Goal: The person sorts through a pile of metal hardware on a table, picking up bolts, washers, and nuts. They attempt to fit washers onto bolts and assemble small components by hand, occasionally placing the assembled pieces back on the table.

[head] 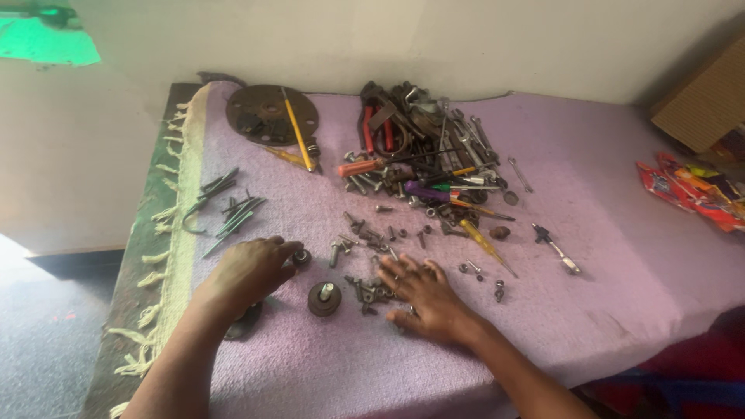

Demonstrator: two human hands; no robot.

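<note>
Small bolts (371, 292) lie scattered on the purple cloth (605, 256), right under the right hand (423, 299), which is spread flat with fingers open, holding nothing, seemingly sorting through them. The left hand (247, 271) curls loosely, fingertips touching a small round part (301, 257). A round disc with a stud (324, 298) sits between both hands; the tool pile (423, 151) lies farther back.

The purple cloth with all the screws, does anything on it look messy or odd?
Yes. Loose bolts lie scattered across the purple cloth rather than in any box, and the tools sit in a tangled heap near the wall.
</note>
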